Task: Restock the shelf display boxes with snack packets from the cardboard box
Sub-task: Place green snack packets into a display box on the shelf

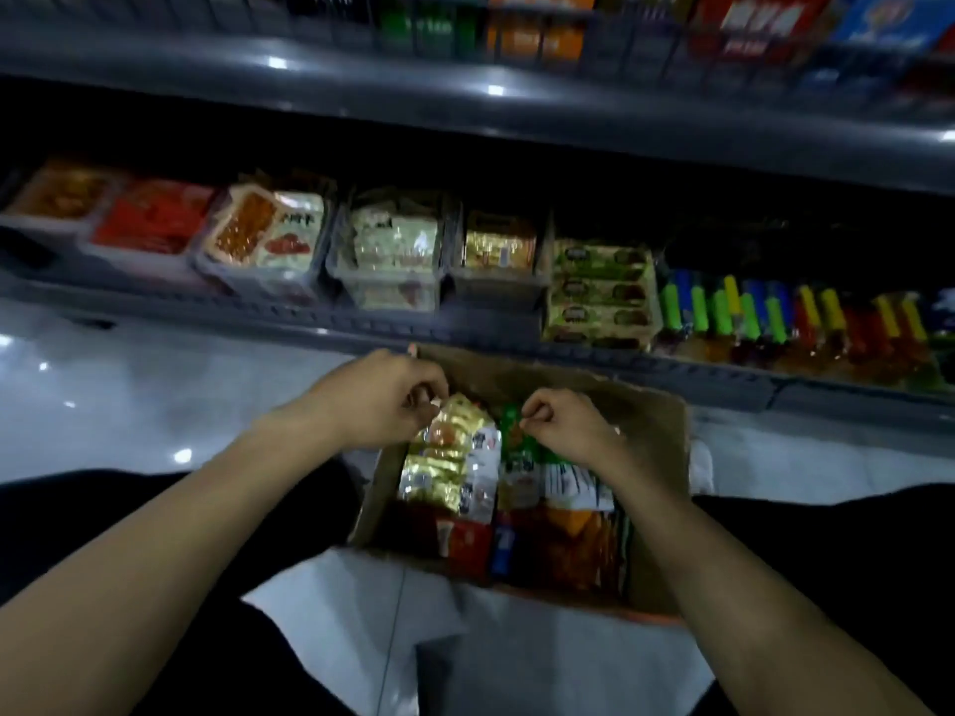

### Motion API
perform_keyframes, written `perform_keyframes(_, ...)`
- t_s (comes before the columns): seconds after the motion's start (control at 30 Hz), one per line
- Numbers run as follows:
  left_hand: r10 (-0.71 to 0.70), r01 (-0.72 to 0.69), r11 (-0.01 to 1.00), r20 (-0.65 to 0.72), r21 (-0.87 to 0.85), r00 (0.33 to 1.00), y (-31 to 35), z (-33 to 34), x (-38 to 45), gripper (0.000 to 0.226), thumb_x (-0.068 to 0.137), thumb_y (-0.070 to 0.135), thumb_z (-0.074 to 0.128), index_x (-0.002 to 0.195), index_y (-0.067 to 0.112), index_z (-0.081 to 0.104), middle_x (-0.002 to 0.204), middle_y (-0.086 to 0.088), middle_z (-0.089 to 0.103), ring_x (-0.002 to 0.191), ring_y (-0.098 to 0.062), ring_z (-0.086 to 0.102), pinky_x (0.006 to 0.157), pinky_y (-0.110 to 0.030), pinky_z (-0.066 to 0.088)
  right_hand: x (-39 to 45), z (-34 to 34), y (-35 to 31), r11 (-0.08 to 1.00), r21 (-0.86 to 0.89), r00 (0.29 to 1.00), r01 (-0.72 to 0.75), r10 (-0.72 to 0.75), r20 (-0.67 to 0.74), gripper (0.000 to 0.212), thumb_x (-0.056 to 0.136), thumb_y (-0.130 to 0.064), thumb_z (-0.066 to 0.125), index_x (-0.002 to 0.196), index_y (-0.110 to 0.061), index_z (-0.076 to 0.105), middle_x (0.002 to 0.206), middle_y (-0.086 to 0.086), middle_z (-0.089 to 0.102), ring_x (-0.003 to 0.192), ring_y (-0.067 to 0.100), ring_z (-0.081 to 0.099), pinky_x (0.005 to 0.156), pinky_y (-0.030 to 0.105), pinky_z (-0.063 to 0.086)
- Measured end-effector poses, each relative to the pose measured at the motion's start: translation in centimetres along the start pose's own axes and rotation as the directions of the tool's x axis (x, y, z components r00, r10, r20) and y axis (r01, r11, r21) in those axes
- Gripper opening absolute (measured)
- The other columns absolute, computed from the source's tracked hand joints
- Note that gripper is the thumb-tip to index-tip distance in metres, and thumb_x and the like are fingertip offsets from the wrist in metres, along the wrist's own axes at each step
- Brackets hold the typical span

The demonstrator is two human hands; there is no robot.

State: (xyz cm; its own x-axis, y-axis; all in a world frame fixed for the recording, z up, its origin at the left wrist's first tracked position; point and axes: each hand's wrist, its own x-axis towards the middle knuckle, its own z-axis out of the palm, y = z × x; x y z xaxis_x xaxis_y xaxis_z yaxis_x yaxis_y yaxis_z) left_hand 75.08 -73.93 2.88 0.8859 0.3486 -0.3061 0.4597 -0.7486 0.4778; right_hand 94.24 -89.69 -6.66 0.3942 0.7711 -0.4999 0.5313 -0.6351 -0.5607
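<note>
An open cardboard box (659, 457) sits on the floor between my knees, filled with snack packets. Gold packets (444, 457) lie at its left, green and white packets (522, 457) in the middle, red and orange ones (568, 550) at the near side. My left hand (377, 400) pinches the top edge of the gold packets. My right hand (563, 426) has its fingers closed on the top of the green packets. On the low shelf ahead stand grey display boxes (393, 292) holding packets; one with gold packets (498, 245) is right of centre.
A dark shelf edge (465, 111) overhangs the low shelf. Stacked green-gold packs (599, 292) and colourful bottles (775, 323) fill the shelf's right side. Red and orange packet boxes (155, 219) stand at the left. Shiny white floor tiles (155, 385) lie to the left.
</note>
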Motion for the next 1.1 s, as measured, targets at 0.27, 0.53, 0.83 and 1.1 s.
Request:
perform_keyframes(0.27,-0.15,0.163,0.985,0.206,-0.051,0.967,-1.1,5.6,-0.7,0.032,0.078,0.023,0.055,0.107,0.023,0.068,0.1,0.0,0.072,0.096,-0.019,0.065,0.082,-0.029,0.052,2.1,8.9,6.0,0.902,-0.345,0.96,-0.262,0.281,0.006,0.043,0.084,-0.043,0.067,0.113,-0.014,0.058,0.11,0.011,0.064,0.1,0.032,0.063,0.073,0.034,0.05)
perform_keyframes(0.53,-0.166,0.188,0.98,0.253,-0.068,0.953,-1.8,7.4,-0.6,0.023,0.085,0.022,0.061,0.107,0.026,0.066,0.097,0.005,0.071,0.091,-0.014,0.065,0.081,-0.033,0.054,4.1,12.1,7.3,0.811,-0.303,0.865,-0.5,0.484,-0.131,0.024,0.09,-0.015,0.058,0.113,-0.007,0.061,0.114,0.021,0.065,0.106,0.04,0.061,0.088,0.047,0.048)
perform_keyframes(0.83,-0.214,0.203,0.977,0.321,0.069,0.923,-2.4,7.3,0.2,0.033,0.081,0.012,0.057,0.112,0.023,0.063,0.103,-0.001,0.067,0.097,-0.021,0.061,0.081,-0.037,0.052,2.7,8.5,8.3,0.852,-0.018,0.831,-0.522,0.504,-0.236,0.023,0.093,-0.024,0.059,0.115,-0.017,0.065,0.115,0.011,0.065,0.107,0.033,0.062,0.07,0.028,0.038)
perform_keyframes(1.1,-0.066,0.054,0.984,0.065,0.172,0.996,0.0,8.4,1.9,0.065,0.084,0.038,0.066,0.141,0.029,0.037,0.136,-0.005,0.047,0.125,-0.028,0.044,0.098,-0.037,0.044,-1.6,3.1,5.8,0.916,0.4,0.991,0.041,0.013,-0.131,0.018,0.095,-0.012,0.06,0.106,-0.004,0.072,0.092,0.003,0.068,0.081,0.016,0.062,0.079,0.04,0.052)
